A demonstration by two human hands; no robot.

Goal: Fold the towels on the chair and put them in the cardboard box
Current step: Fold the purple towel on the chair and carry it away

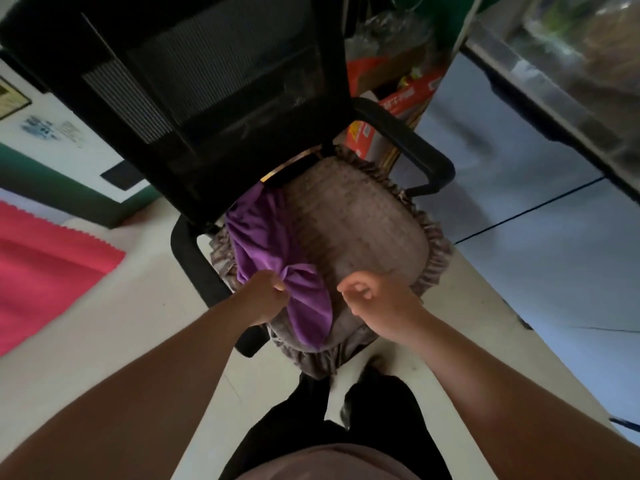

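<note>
Right now a purple towel lies crumpled along one side of the chair seat, running from the backrest to the front edge, where its end hangs over. The left hand pinches a bunched fold of the towel at its near end, fingers curled tight on the cloth. Just beside it, across the towel's hanging end, the right hand hovers over the front of the seat with its fingers loosely curled, holding nothing and not touching the towel. Under both hands is a grey cushion with a ruffled rim, covering the seat. Beyond the hands rises the black mesh backrest, with black armrests on either side. Far out past the left hand, a red cloth lies on the pale floor.
</note>
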